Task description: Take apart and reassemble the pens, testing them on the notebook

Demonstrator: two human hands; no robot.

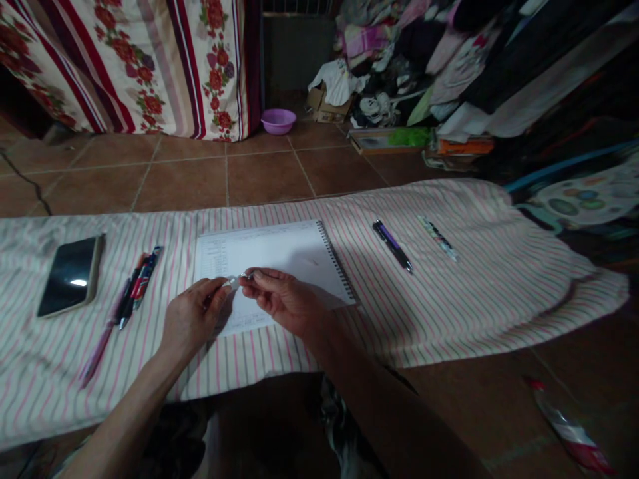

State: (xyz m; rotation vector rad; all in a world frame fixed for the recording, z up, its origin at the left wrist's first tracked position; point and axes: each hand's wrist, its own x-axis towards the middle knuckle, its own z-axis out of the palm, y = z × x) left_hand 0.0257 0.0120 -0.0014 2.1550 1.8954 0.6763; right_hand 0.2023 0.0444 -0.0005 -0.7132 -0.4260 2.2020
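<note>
Over a spiral notebook (279, 256) lying open on a striped cloth (449, 293), my left hand (192, 319) and my right hand (279, 296) meet fingertip to fingertip. Both pinch a small pale object (235, 280), too small to name. The fingers of each hand are pressed together around it. Left of my left hand lie several pens (134, 286) and a pink pen (97, 349). A dark phone (72, 276) rests further left.
A purple pen (393, 245) and a patterned pen (438, 237) lie on the cloth to the right. Tiled floor (259, 173) stretches behind, with a purple bowl (278, 121), a floral curtain (140, 60) and piled clothes (449, 60).
</note>
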